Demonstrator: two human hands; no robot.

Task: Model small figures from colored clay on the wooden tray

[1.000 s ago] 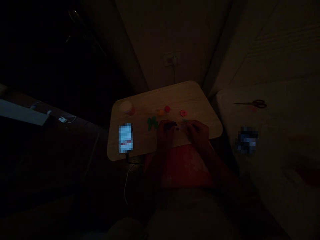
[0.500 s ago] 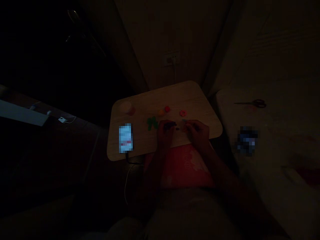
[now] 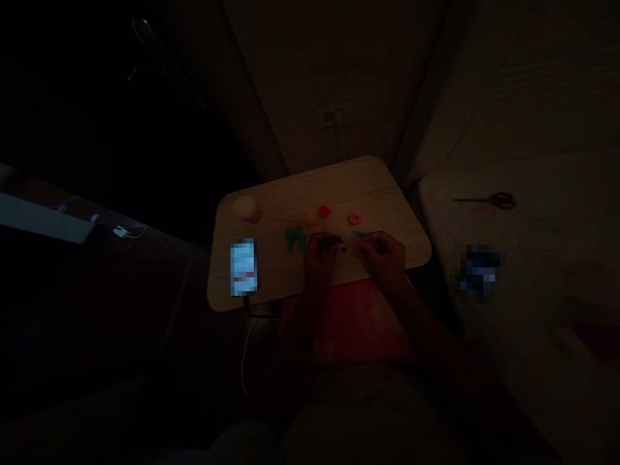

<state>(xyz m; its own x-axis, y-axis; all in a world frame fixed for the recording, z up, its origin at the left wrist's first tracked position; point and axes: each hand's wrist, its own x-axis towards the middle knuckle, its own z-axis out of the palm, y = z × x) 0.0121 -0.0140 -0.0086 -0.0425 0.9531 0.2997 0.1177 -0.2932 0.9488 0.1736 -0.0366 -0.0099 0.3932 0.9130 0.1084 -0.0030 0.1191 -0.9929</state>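
The scene is very dark. My left hand (image 3: pixel 320 256) rests on a small wooden table (image 3: pixel 339 187), its fingers curled round a small dark piece (image 3: pixel 331 241). My right hand (image 3: pixel 382 256) lies close beside it, fingers pinched near a thin green bit (image 3: pixel 359 233); what it grips is too dim to name. A tiny dark lump (image 3: pixel 343 248) sits between the hands. Behind them lie green shapes (image 3: pixel 294 238), an orange ball (image 3: pixel 311 218), a red ball (image 3: pixel 324 210) and a pink flower shape (image 3: pixel 354 219).
A lit phone (image 3: pixel 243 267) lies at the table's front left, its cable hanging down. A pale round container (image 3: pixel 245 207) stands at the back left. Scissors (image 3: pixel 489 200) lie on the pale surface to the right. A wall socket (image 3: pixel 333 115) is behind the table.
Both hands stay almost in place over the table's front edge. An orange glint near my right fingers half a second ago no longer shows.
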